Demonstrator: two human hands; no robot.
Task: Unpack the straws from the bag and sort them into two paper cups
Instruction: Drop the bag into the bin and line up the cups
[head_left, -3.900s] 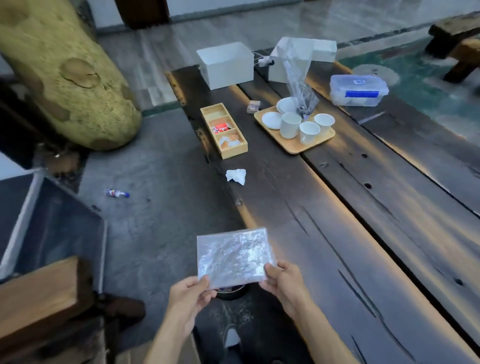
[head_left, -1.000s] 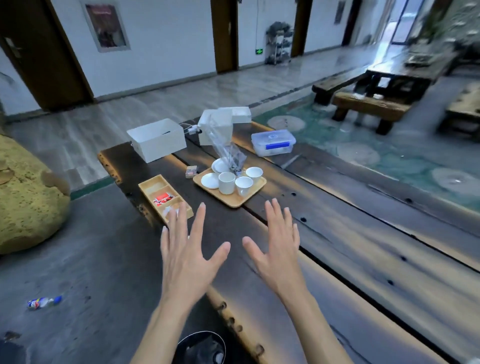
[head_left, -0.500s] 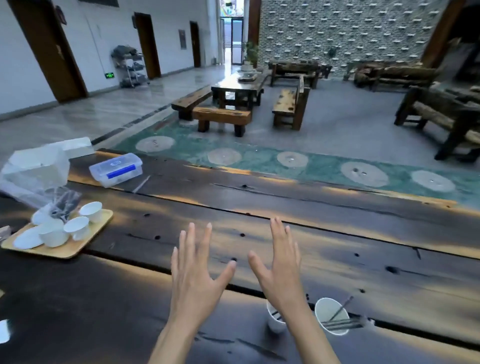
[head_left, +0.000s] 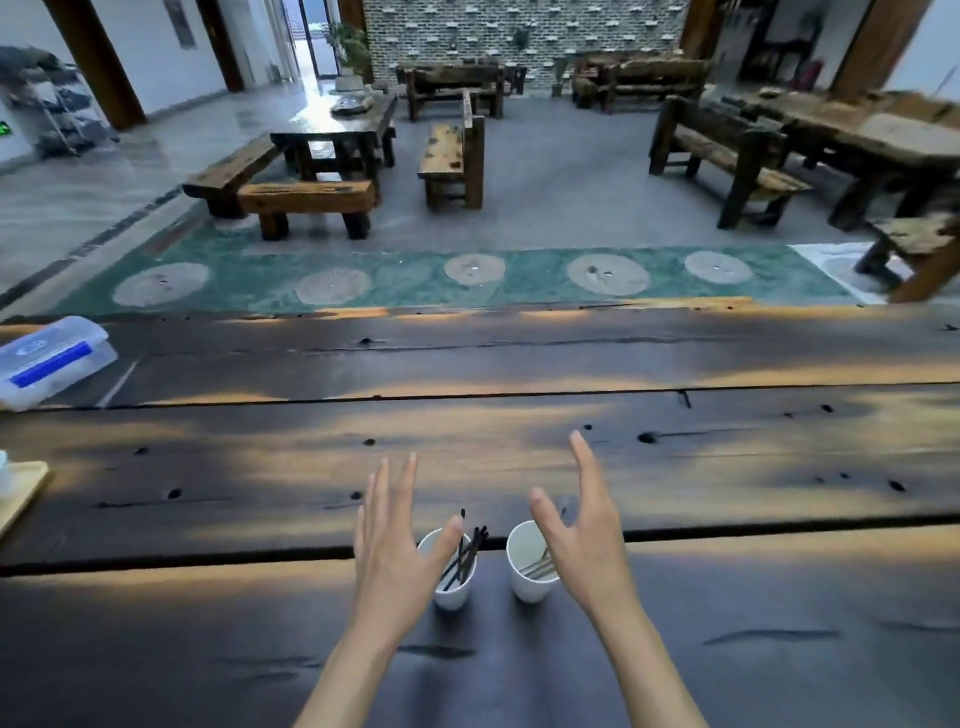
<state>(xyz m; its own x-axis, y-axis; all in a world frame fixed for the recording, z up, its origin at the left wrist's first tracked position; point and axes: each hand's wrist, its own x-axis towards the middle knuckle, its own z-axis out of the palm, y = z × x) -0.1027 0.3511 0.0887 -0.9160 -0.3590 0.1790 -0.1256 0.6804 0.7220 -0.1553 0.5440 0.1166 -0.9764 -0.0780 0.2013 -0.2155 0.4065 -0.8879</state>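
Cups, paper, two: left cup (head_left: 453, 570) and right cup (head_left: 530, 564) stand upright, just beside each other but apart, on the near plank of the dark wooden table (head_left: 727, 467). Left cup holds the black straws (head_left: 466, 552), leaning, their tips above the rim. Right cup holds paler straws (head_left: 537, 567), low inside and partly hidden behind the hand; colour hard to tell.

Hands: left hand (head_left: 389, 556) and right hand (head_left: 582, 535) both released, fingers spread, grasping nothing, hovering over the cups, each overlapping its cup in the view; contact cannot be told.

Bag: not in view. Loose straws on the table: none visible.

Progress, judged: sorting looks complete, straws divided by kind between the two cups; nothing evidently left to do.

Other items: clear plastic lidded box (head_left: 49, 358) at far left with a blue band; wooden tray (head_left: 18, 491) edge at left.

Writing: a faint mark on the box lid, unreadable. No brand legible anywhere.
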